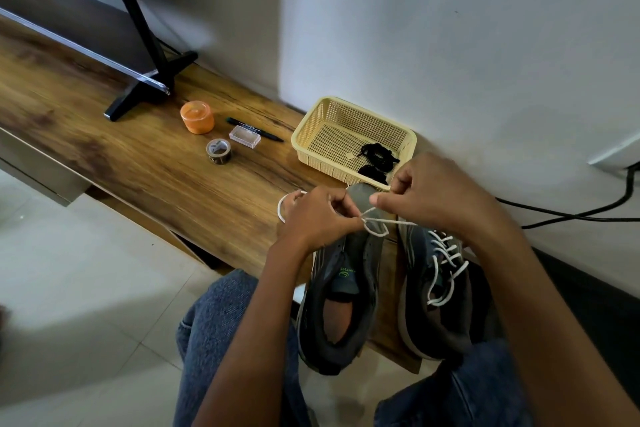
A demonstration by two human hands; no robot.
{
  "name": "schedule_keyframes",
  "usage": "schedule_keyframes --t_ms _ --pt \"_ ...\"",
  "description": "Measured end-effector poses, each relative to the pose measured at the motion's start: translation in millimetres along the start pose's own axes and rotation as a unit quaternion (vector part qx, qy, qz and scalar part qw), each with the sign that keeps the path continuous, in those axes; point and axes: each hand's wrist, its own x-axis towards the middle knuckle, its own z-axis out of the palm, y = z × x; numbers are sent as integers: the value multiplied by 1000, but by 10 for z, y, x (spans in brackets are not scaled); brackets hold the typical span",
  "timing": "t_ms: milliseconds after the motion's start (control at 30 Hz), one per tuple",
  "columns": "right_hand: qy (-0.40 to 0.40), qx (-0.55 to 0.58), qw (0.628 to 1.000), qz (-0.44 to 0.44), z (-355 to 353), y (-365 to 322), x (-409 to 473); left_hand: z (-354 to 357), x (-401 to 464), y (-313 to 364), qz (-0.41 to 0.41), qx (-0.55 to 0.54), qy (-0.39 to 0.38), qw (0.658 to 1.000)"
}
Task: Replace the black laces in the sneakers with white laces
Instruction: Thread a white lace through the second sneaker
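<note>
1. Far left on the wooden surface [104,149] there's just clutter: an orange jar [196,116], a tape roll [219,151], a little clear box [244,137] and a black pen [254,129]. None of it is in the way.
2. The left hand [311,215] has its fingers curled shut on the white lace [381,220], with a loop of it sticking out past the knuckles on the left side.
3. The left sneaker [341,305] sits at the near edge of the surface, toe pointing away. Dark grey, tongue flipped up, and I can't see any lacing on it, since the hands cover the toe end. Looks like it's only just being threaded.
4. The yellow basket [349,135] is behind the hands, with the black laces [377,158] bunched in its near right corner, so those are already out.
5. The right hand [436,194] is pinching the same white lace, thumb and fingers clamped tight, with the cord stretched taut between both hands.
6. The right sneaker [440,298] is just beside the other one and already has white lacing criss-crossed up it.
7. What could go wrong, I'd say: the thin cord twisting or knotting in that small loop, uneven ends if one side gets pulled harder, or a tug sliding the sneaker off the near edge, since the heels overhang.
</note>
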Motion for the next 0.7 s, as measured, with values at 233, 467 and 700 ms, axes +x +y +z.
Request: schedule_keyframes --t_ms 233,467,700 --pt "-61 439 896 -13 -76 68 -53 7 43 -55 -17 -16 5 1000" --pt "-10 283 959 -10 -162 85 -149 14 19 -24 -12 53 28 998" --pt "-37 197 978 -56 -439 76 -259 27 13 -8 -6 49 32 998"
